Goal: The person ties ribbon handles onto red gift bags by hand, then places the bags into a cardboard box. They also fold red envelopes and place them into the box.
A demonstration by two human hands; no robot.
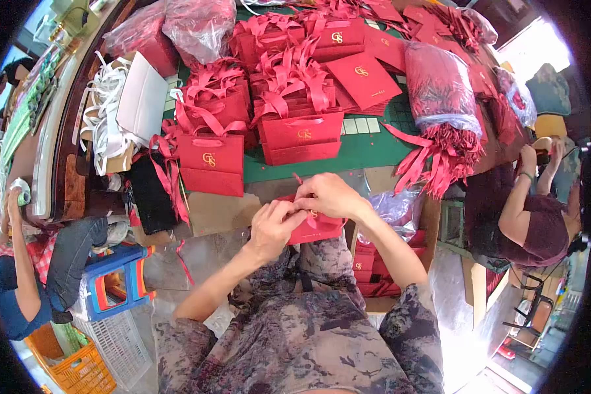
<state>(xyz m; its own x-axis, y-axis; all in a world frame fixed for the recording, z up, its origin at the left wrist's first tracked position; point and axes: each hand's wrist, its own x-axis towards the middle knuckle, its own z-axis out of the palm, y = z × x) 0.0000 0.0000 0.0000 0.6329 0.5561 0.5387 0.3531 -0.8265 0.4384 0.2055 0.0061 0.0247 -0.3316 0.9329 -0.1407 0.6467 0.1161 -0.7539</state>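
A small red paper gift bag (323, 231) with gold lettering rests at my lap, just in front of the table edge. My left hand (271, 228) is closed in a pinch at its upper left. From above, my right hand (330, 196) also pinches, its fingertips meeting those of the left. A red ribbon (311, 219) runs from between the fingers down over the bag's face, and a short end sticks up above the right hand. My fingers partly hide the bag's top and the ribbon. Finished-looking red bags with ribbon handles (303, 138) stand in rows beyond my hands.
Plastic-wrapped red ribbon-handled bundles (440, 85) lie on the green mat (368, 157). White ribbons hang from a box (141, 98) at left. A carton of red bags (381, 262) sits by my right leg. Co-workers sit at both sides, near a blue stool (118, 282).
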